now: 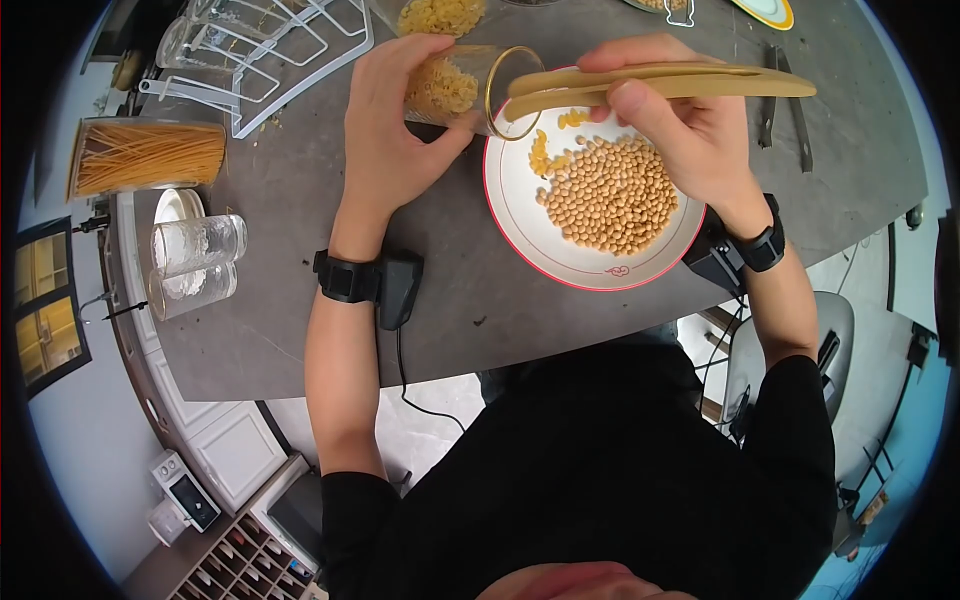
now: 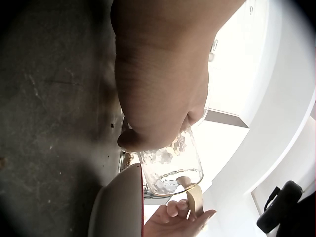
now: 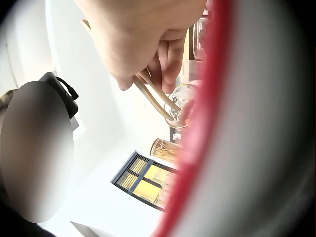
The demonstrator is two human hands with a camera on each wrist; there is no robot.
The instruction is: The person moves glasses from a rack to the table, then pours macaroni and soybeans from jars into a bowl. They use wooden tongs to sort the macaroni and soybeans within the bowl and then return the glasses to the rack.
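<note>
My left hand (image 1: 385, 130) grips a clear glass (image 1: 485, 90) with a gold rim, tilted toward the plate and partly filled with yellow pasta (image 1: 440, 88). In my right hand (image 1: 690, 140) are wooden tongs (image 1: 720, 82), pinched between thumb and fingers, their tips at the glass's mouth. Below them a white, red-rimmed plate (image 1: 522, 232) holds chickpeas (image 1: 615, 200) and a few pasta pieces (image 1: 540, 155). The left wrist view shows the glass (image 2: 173, 168) beside the plate's outer wall (image 2: 118, 207); the right wrist view shows the tongs (image 3: 157, 98) reaching the glass's mouth.
A white wire rack (image 1: 235, 100) stands at the back left, near a container of spaghetti (image 1: 150, 155) and two clear glasses (image 1: 200, 265). More pasta (image 1: 440, 16) sits behind the held glass. Dark metal tongs (image 1: 800, 125) lie at the right, below a yellow-rimmed plate (image 1: 768, 10).
</note>
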